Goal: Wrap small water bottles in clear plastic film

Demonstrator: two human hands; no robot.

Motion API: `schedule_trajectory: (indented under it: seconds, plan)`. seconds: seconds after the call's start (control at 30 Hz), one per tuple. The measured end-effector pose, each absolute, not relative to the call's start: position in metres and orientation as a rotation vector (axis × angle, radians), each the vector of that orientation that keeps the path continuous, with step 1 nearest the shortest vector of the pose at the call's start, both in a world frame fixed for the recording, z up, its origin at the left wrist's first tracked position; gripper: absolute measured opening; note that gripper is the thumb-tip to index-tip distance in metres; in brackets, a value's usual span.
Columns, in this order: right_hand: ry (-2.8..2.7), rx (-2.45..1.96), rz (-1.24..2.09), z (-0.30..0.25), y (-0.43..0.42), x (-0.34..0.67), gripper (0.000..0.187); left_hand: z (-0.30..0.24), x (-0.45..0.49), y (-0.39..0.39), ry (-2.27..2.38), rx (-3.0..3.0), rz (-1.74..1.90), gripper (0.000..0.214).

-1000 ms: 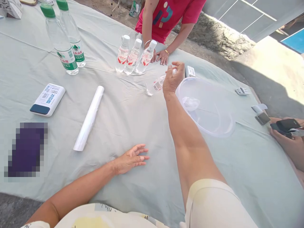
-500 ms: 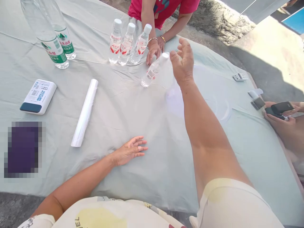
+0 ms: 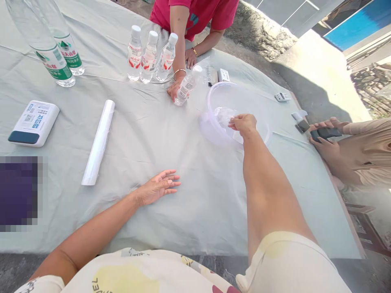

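My left hand (image 3: 158, 188) lies on the cloth-covered table with its fingers spread and nothing in them. Over a translucent pale purple basin (image 3: 209, 129), my right hand (image 3: 245, 123) is closed in a pinch. Its fingertips are at crumpled clear plastic (image 3: 223, 115) inside the basin and appear to grip it. Left of the basin stands a small water bottle (image 3: 187, 87), slightly tilted, with a co-worker's hand (image 3: 174, 89) around its lower part. Three similar small bottles (image 3: 148, 61) stand upright further left.
Two large water bottles (image 3: 55, 67) stand at the far left. Nearer lie a white box-shaped device (image 3: 35, 122) and a roll of clear film (image 3: 98, 142). Small white devices (image 3: 282, 97) are beyond the basin. At the right edge another person's hands hold a dark device (image 3: 325, 133).
My right hand has come down from beside the bottle's cap into the basin, its fingers now pinched. The co-worker's hand now holds that bottle, which is more upright. My left hand stays put.
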State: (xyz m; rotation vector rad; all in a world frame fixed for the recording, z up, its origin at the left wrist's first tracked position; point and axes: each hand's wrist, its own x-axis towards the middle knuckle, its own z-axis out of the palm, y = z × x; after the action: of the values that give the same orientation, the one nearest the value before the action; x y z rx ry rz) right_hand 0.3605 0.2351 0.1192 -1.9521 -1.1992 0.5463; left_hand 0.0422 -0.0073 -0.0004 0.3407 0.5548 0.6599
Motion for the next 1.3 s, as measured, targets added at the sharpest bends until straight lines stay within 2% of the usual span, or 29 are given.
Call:
schedule_trajectory:
  seconds: [0.03,0.1,0.17,0.23,0.37,0.43,0.53,0.6,0.67,0.8,0.87,0.97,1.07,1.2,1.3]
  plan:
    - [-1.114,-1.967,0.523,0.125,0.233,0.357,0.007,-0.001,0.042,-0.007,0.551,0.342,0.66,0.058]
    - [-1.013,-1.874,0.484,0.135,0.219,0.342,0.013,-0.001,0.041,-0.008,0.538,0.34,0.665,0.053]
    - [-1.055,-1.624,0.555,0.137,0.19,0.315,0.012,-0.003,0.04,-0.007,0.506,0.316,0.674,0.05]
    - [-1.218,-1.409,0.732,0.129,0.146,0.282,0.004,-0.004,0.038,-0.006,0.452,0.255,0.69,0.054]
    - [-1.649,-1.222,1.186,0.087,0.053,0.226,0.009,-0.002,0.032,0.0,0.362,0.149,0.768,0.071]
    - [-1.766,-1.219,1.349,0.065,0.022,0.212,0.009,0.0,0.029,0.003,0.365,0.185,0.845,0.072]
    - [-1.809,-1.29,1.492,0.042,0.004,0.208,0.011,0.004,0.026,0.004,0.465,0.347,0.896,0.063]
    - [-1.786,-1.284,1.532,0.03,0.002,0.211,0.014,0.007,0.026,0.002,0.568,0.448,0.889,0.05]
    - [-1.726,-1.2,1.533,0.02,0.003,0.215,0.024,0.01,0.028,0.0,0.642,0.488,0.917,0.037]
    - [-1.431,-1.116,1.528,0.003,0.002,0.22,0.057,0.014,0.034,-0.002,0.66,0.457,1.029,0.035]
    - [-1.32,-1.17,1.518,-0.001,0.001,0.222,0.057,0.015,0.035,-0.002,0.675,0.442,1.063,0.035]
    - [-1.237,-1.259,1.413,0.0,-0.002,0.224,0.049,0.015,0.035,-0.004,0.716,0.503,1.014,0.037]
    - [-1.213,-1.243,1.38,0.006,-0.004,0.222,0.068,0.016,0.037,-0.009,0.762,0.663,0.922,0.04]
    - [-1.086,-1.096,1.525,0.018,-0.006,0.213,0.099,0.019,0.041,-0.014,0.869,0.851,0.986,0.033]
    - [-0.94,-1.132,1.508,0.023,-0.005,0.206,0.104,0.023,0.041,-0.013,0.978,0.96,1.135,0.026]
